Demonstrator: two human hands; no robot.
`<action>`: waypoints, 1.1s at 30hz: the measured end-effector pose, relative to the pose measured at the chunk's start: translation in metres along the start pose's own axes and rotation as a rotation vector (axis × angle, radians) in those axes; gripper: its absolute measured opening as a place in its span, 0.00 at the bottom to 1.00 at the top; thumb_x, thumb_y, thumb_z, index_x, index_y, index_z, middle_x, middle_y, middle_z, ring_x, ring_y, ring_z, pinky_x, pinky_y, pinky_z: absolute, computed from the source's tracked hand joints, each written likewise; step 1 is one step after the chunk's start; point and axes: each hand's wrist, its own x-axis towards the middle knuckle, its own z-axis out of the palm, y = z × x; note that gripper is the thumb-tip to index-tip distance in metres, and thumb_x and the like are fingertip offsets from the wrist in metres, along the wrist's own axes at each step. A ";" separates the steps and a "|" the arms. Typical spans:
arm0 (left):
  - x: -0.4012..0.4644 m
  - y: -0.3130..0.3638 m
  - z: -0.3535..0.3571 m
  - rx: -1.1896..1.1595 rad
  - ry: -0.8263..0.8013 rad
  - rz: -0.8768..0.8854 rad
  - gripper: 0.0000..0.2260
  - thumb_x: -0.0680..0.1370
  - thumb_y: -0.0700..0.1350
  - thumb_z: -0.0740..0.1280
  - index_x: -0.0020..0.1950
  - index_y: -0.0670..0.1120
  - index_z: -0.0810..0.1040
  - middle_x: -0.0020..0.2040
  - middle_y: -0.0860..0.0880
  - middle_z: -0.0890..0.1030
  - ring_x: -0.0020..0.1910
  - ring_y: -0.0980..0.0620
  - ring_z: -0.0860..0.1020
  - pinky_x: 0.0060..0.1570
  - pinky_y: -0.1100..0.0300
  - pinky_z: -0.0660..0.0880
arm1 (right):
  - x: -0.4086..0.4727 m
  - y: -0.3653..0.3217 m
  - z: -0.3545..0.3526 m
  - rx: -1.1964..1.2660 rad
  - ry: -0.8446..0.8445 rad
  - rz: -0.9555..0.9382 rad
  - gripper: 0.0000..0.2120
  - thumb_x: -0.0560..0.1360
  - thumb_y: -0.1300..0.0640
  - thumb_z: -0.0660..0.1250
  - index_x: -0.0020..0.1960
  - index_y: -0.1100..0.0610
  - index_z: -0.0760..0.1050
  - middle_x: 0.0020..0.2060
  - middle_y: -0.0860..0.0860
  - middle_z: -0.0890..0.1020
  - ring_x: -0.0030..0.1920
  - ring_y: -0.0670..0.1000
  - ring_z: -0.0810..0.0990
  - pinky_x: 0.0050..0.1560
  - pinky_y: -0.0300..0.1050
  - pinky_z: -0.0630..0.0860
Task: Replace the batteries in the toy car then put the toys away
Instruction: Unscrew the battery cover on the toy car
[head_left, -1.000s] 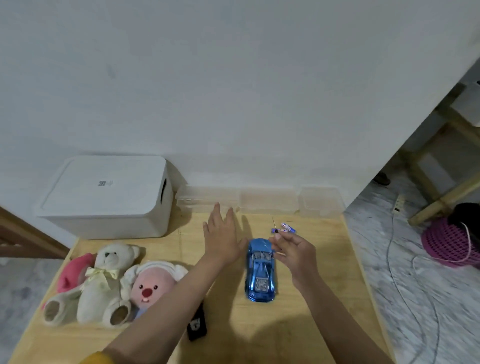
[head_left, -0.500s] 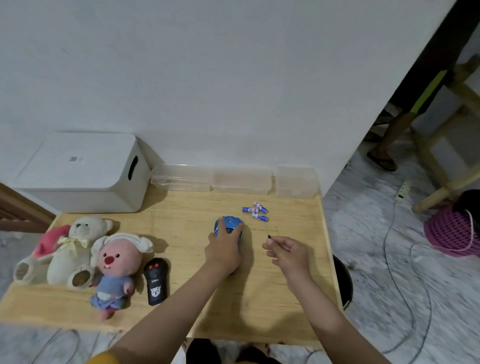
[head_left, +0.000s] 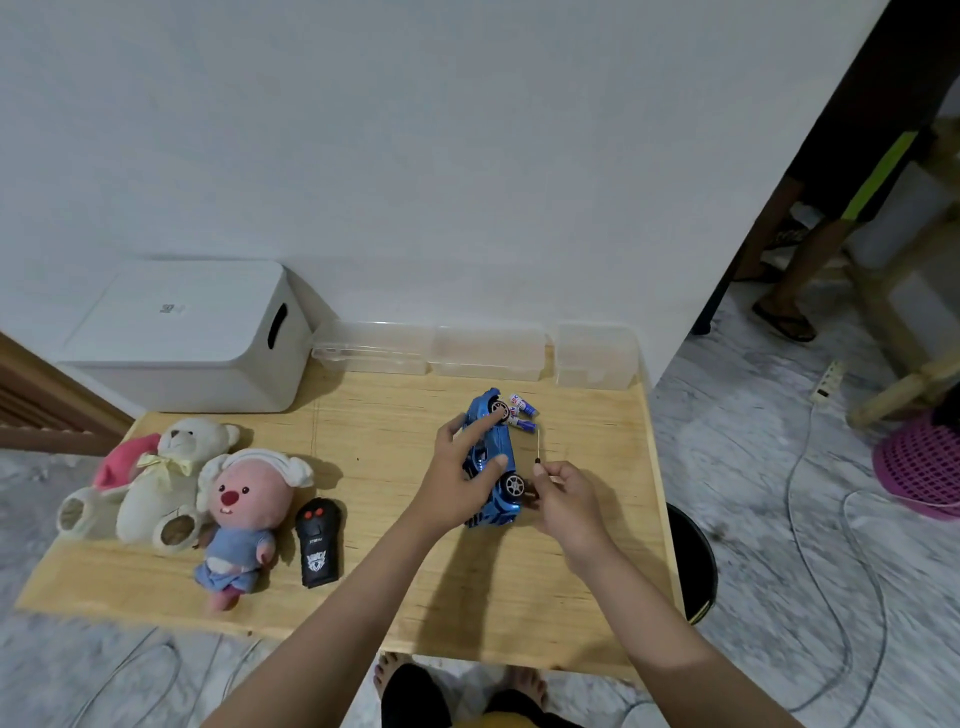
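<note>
The blue toy car (head_left: 501, 449) lies tipped on its side on the wooden table (head_left: 395, 587), wheels facing right. My left hand (head_left: 462, 475) grips its body from the left. My right hand (head_left: 563, 493) pinches a thin screwdriver (head_left: 538, 444) just right of the car, its shaft pointing away from me. Blue-and-white batteries (head_left: 523, 412) lie beside the car's far end. A black remote control (head_left: 318, 540) lies left of my left arm. A white teddy bear (head_left: 156, 478) and a pink plush doll (head_left: 244, 514) sit at the table's left.
A white lidded storage box (head_left: 192, 332) stands at the back left against the wall. Clear plastic containers (head_left: 483, 348) line the table's back edge. A black bin (head_left: 691, 561) sits under the table's right edge. Cables, a pink basket (head_left: 922, 462) and another person's legs are on the right.
My left hand has turned the car from upright onto its side. My right hand stays beside it with the screwdriver. The camera has tilted down and drawn back.
</note>
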 end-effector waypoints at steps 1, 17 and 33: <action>-0.002 0.002 -0.001 -0.030 0.013 0.007 0.23 0.78 0.43 0.66 0.68 0.63 0.67 0.71 0.47 0.61 0.74 0.53 0.57 0.54 0.82 0.62 | 0.000 -0.001 0.003 -0.009 -0.018 0.021 0.05 0.79 0.52 0.62 0.46 0.52 0.73 0.46 0.51 0.83 0.46 0.51 0.83 0.47 0.51 0.79; -0.015 0.010 -0.011 -0.117 -0.087 -0.027 0.28 0.82 0.40 0.55 0.73 0.68 0.55 0.68 0.71 0.66 0.43 0.54 0.74 0.47 0.48 0.78 | -0.011 -0.012 0.006 0.011 0.122 -0.233 0.04 0.77 0.57 0.66 0.44 0.55 0.74 0.42 0.55 0.83 0.42 0.52 0.82 0.41 0.44 0.77; -0.011 0.004 -0.003 -0.235 0.035 -0.049 0.24 0.75 0.40 0.70 0.65 0.58 0.66 0.61 0.49 0.73 0.57 0.50 0.79 0.47 0.52 0.82 | -0.030 -0.024 -0.002 -0.096 0.097 -0.434 0.05 0.75 0.58 0.68 0.41 0.51 0.74 0.40 0.47 0.82 0.44 0.43 0.80 0.39 0.33 0.75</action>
